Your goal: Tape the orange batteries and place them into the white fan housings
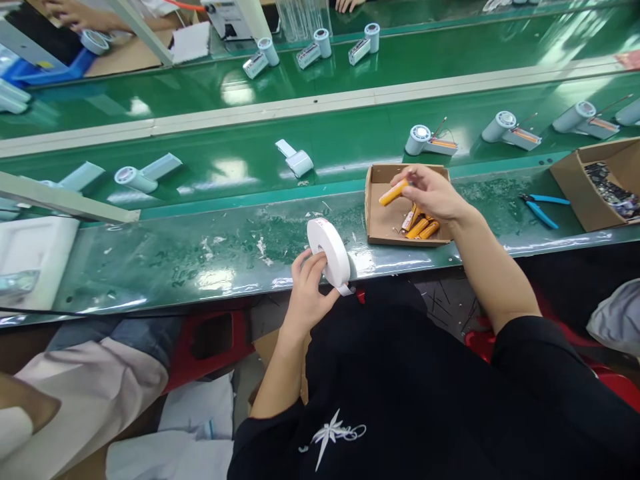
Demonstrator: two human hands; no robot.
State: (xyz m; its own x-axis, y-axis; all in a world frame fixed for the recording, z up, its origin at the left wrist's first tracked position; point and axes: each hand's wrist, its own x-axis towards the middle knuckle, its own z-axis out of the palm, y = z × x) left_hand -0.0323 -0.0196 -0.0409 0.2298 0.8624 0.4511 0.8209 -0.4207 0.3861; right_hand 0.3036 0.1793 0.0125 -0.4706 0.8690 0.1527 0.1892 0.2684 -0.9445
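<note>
My left hand (311, 293) is closed around a roll of white tape (337, 257), fingers in its core, at the front edge of the bench. A short loose end of tape hangs near the thumb. Between thumb and fingers of my right hand (433, 193) is an orange cylindrical battery (394, 192), tilted, just above a shallow cardboard box (377, 230). Several more orange batteries (417, 228) with thin wires lie in that box. Beyond, on the green belt, lies a pale blue-grey casing (299, 162) with a flat handle.
Blue-handled pliers (543, 208) lie right of the box, beside a carton (575, 177) of small parts. Several round-headed casings (419, 140) stand on the belt. A metal post (70, 198) crosses at left. A person in light clothing (100, 387) sits at my left; others' hands (349, 5) show across.
</note>
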